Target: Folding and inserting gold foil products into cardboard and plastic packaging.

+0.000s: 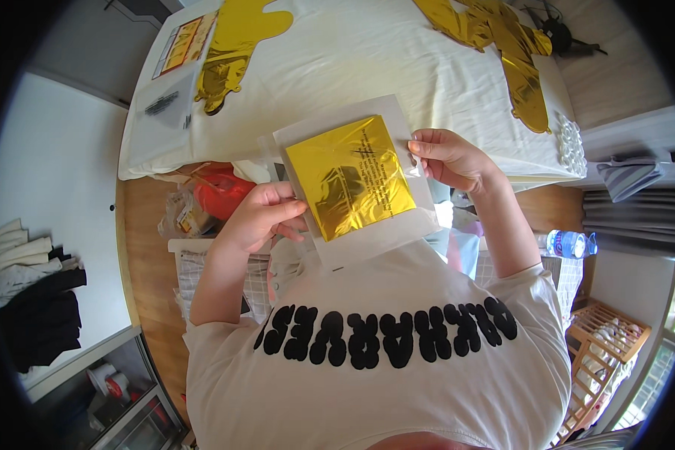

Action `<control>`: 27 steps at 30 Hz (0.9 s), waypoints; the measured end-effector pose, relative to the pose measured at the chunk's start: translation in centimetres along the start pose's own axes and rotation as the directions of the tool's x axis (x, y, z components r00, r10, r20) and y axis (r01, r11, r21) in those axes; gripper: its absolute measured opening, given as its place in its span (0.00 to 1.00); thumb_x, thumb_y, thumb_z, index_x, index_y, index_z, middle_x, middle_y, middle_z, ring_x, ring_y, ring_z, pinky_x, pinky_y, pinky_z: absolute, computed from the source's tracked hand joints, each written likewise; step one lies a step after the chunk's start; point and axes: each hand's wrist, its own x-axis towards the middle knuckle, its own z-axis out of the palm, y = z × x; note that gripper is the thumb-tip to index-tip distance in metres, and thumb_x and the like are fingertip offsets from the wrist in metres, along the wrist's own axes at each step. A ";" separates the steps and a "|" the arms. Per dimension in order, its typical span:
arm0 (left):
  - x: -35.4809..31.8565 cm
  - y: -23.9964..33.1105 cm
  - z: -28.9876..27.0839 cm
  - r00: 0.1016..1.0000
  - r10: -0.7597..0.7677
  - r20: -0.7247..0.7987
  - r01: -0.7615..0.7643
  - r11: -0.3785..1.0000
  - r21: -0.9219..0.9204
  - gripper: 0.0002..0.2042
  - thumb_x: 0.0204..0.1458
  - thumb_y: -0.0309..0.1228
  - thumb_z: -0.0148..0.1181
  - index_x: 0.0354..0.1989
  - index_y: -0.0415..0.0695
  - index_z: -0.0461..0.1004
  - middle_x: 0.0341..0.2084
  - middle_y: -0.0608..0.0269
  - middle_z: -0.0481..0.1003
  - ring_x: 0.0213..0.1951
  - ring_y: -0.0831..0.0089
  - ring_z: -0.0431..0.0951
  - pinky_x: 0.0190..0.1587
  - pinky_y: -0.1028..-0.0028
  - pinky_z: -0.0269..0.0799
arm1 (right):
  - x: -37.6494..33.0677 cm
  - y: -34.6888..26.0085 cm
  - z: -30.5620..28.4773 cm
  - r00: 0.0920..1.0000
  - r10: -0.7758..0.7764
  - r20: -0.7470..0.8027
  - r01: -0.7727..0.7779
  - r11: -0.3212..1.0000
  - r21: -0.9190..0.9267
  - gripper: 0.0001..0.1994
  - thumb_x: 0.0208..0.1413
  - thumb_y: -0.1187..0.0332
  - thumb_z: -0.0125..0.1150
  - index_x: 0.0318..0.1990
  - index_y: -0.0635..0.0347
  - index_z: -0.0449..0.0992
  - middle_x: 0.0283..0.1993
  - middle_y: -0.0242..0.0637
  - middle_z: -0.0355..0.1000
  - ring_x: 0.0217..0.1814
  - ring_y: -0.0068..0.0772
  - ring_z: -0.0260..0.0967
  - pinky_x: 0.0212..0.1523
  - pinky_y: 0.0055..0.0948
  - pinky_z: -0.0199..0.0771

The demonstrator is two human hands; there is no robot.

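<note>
Between both hands I hold a flat packet (pixel 351 178): a clear plastic sleeve with a whitish backing and a folded gold foil sheet inside, dark print showing on it. It is tilted, above the near edge of the table. My left hand (pixel 261 216) pinches its left edge between thumb and fingers. At the upper right edge, my right hand (pixel 451 159) grips the sleeve with thumb and fingertips. On the table beyond lies a flat gold foil balloon (pixel 240 49) at the left. More gold foil balloon pieces (pixel 506 49) lie at the far right.
A white cloth covers the table (pixel 337 60). On its left are a printed card (pixel 184 46) and a clear bag with dark strips (pixel 161 105); clear rings (pixel 570 146) lie at its right corner. Below are a red bag (pixel 221 189) and a water bottle (pixel 566 244).
</note>
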 end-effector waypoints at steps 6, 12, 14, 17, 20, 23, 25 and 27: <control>0.4 0.1 0.0 1.000 -0.005 -0.001 0.005 0.999 -0.032 0.17 0.66 0.32 0.59 0.59 0.36 0.76 0.47 0.60 0.83 0.41 0.71 0.87 0.36 0.74 0.86 | 0.3 0.9 -0.6 0.997 0.024 0.073 -0.032 0.994 0.109 0.09 0.67 0.61 0.66 0.43 0.56 0.78 0.34 0.23 0.76 0.31 0.15 0.71 0.35 0.18 0.74; 1.1 -0.3 -0.6 1.000 -0.007 0.012 0.008 0.998 -0.065 0.17 0.66 0.33 0.59 0.58 0.37 0.77 0.46 0.60 0.83 0.40 0.73 0.87 0.37 0.74 0.85 | 0.1 1.0 -0.2 0.991 0.066 0.116 -0.089 0.976 0.201 0.10 0.71 0.61 0.60 0.46 0.59 0.76 0.37 0.26 0.77 0.35 0.18 0.74 0.40 0.21 0.79; 1.2 -0.1 -0.7 1.000 -0.026 -0.011 0.025 0.999 -0.025 0.16 0.66 0.34 0.60 0.58 0.37 0.77 0.46 0.61 0.83 0.40 0.73 0.87 0.38 0.74 0.85 | 0.4 1.4 -0.1 0.995 0.017 0.102 -0.037 0.980 0.196 0.11 0.71 0.61 0.61 0.47 0.59 0.76 0.38 0.26 0.77 0.37 0.18 0.75 0.41 0.23 0.79; 1.4 0.5 -0.5 0.998 -0.044 -0.048 0.045 0.999 0.024 0.16 0.66 0.34 0.60 0.57 0.38 0.78 0.45 0.62 0.83 0.40 0.74 0.86 0.38 0.73 0.85 | 0.6 1.4 -0.1 0.997 -0.048 0.066 0.040 0.993 0.108 0.11 0.69 0.60 0.63 0.47 0.59 0.77 0.40 0.26 0.76 0.41 0.17 0.75 0.43 0.25 0.79; 1.8 0.1 -0.9 0.996 -0.044 -0.075 0.048 0.997 0.059 0.15 0.66 0.33 0.60 0.56 0.39 0.78 0.44 0.64 0.83 0.40 0.75 0.86 0.37 0.74 0.84 | 0.4 1.0 0.3 0.997 -0.073 -0.016 0.071 0.995 -0.070 0.12 0.68 0.60 0.65 0.47 0.59 0.77 0.40 0.26 0.77 0.42 0.17 0.74 0.44 0.26 0.80; 2.2 0.0 -0.7 0.991 -0.049 -0.127 0.052 0.998 0.024 0.14 0.65 0.33 0.61 0.54 0.39 0.79 0.41 0.65 0.83 0.38 0.77 0.85 0.36 0.74 0.84 | 0.1 0.1 1.0 0.992 -0.073 -0.102 0.050 0.977 -0.206 0.11 0.67 0.62 0.66 0.48 0.58 0.77 0.40 0.25 0.77 0.41 0.15 0.74 0.41 0.24 0.79; 2.7 -0.6 -1.6 0.993 -0.030 -0.112 0.033 0.999 0.020 0.13 0.65 0.34 0.62 0.52 0.39 0.79 0.39 0.66 0.82 0.36 0.78 0.84 0.36 0.74 0.84 | 0.1 -0.1 1.1 0.990 -0.061 -0.129 0.027 0.968 -0.250 0.10 0.67 0.64 0.66 0.47 0.58 0.76 0.40 0.24 0.76 0.41 0.14 0.74 0.38 0.22 0.78; 2.9 -1.1 -2.1 0.995 -0.010 -0.100 0.012 1.000 0.013 0.13 0.65 0.34 0.62 0.51 0.39 0.79 0.38 0.67 0.81 0.35 0.78 0.84 0.35 0.75 0.83 | 0.2 -0.2 1.0 0.992 -0.038 -0.121 0.020 0.989 -0.148 0.10 0.66 0.66 0.67 0.48 0.59 0.77 0.40 0.25 0.77 0.41 0.14 0.75 0.37 0.21 0.79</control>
